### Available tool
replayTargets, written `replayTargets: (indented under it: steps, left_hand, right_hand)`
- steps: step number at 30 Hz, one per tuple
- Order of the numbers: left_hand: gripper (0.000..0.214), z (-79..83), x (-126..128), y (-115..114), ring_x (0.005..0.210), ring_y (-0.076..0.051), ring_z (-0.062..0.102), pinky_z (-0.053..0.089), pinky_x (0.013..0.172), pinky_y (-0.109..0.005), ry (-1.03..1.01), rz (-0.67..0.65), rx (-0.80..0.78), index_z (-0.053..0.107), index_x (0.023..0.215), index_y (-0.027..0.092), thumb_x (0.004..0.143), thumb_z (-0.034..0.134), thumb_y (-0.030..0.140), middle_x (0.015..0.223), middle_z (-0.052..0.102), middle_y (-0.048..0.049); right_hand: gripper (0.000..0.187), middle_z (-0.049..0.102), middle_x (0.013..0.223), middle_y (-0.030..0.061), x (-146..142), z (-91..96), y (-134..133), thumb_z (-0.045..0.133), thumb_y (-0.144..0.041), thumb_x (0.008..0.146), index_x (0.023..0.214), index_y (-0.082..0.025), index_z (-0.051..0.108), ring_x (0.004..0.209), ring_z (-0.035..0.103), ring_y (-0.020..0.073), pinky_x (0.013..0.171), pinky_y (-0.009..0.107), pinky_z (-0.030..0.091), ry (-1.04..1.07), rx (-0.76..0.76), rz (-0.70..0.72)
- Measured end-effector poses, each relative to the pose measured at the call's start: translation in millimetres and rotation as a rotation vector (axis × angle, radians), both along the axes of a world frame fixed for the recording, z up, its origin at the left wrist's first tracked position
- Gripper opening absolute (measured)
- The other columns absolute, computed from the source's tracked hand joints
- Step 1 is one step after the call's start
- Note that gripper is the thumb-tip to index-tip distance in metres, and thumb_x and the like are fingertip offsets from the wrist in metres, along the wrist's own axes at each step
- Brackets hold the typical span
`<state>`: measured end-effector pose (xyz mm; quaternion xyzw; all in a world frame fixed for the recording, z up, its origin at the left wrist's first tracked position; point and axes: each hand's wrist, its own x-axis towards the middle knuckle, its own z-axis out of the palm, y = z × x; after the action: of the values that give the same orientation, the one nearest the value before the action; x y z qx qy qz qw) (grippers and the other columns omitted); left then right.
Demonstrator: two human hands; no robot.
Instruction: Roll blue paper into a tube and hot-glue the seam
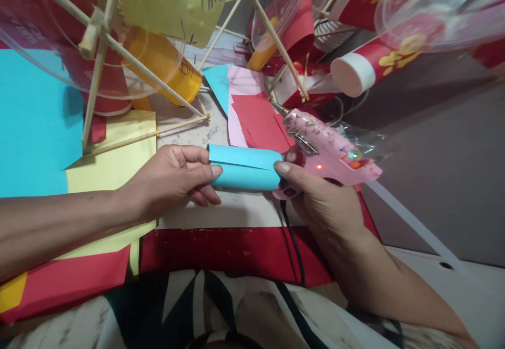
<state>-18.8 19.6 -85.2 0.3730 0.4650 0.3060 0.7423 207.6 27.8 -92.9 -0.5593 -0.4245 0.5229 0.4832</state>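
Note:
A sheet of light-blue paper rolled into a tube (246, 175) lies level between my two hands, its overlapping edge running lengthwise along the side facing me. My left hand (187, 172) pinches the tube's left end, thumb on the near side. At the right end, the thumb of my right hand (311, 186) presses on the paper. That same hand also holds a pink hot glue gun (329, 143), its small light glowing red-orange and its metal nozzle pointing up and left. A translucent glue stick (418, 228) sticks out of the gun's back, and a black cord hangs below.
Wooden stick frames (153, 70) with clear plastic discs stand at the back left and centre. Red paper pieces (258, 122) lie behind the tube. Yellow sheets (118, 165) and a blue sheet (35, 122) lie at left. Red patterned paper cups (379, 62) are at back right.

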Motion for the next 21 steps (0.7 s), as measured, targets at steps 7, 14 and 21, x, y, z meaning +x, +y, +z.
replayTargets:
  steps: [7,14,21]
  left_hand:
    - [0.02,-0.8,0,-1,0.048,-0.007,0.064,0.05,0.049,-0.011,0.008,-0.028,-0.019,0.065,0.068,0.015,0.086,0.068,0.023,0.057,0.073,-0.0039]
    - [0.027,1.3,1,-1,0.049,-0.007,0.065,0.05,0.049,-0.01,0.047,0.013,-0.037,0.061,0.064,0.014,0.088,0.066,0.024,0.058,0.073,-0.0059]
    - [0.026,-1.3,1,-1,0.053,-0.008,0.068,0.053,0.053,-0.011,0.062,0.072,-0.048,0.062,0.068,0.013,0.091,0.064,0.025,0.063,0.075,-0.008]
  right_hand:
    - [0.029,0.055,0.06,-0.0052,-2,-1.3,3,0.086,-0.024,0.054,0.07,-0.022,0.062,0.047,0.051,0.0088,0.039,0.021,0.045,0.041,0.012,-0.062]
    - [0.018,0.062,0.062,-0.0022,9,-5.0,4,0.08,-0.032,0.074,0.068,-0.021,0.067,0.05,0.056,0.0097,0.045,0.022,0.046,-0.053,0.101,0.005]
    - [0.017,0.059,0.063,-0.0022,11,12.6,-13,0.071,-0.035,0.081,0.072,-0.024,0.064,0.052,0.055,0.0119,0.04,0.023,0.04,-0.082,0.283,0.014]
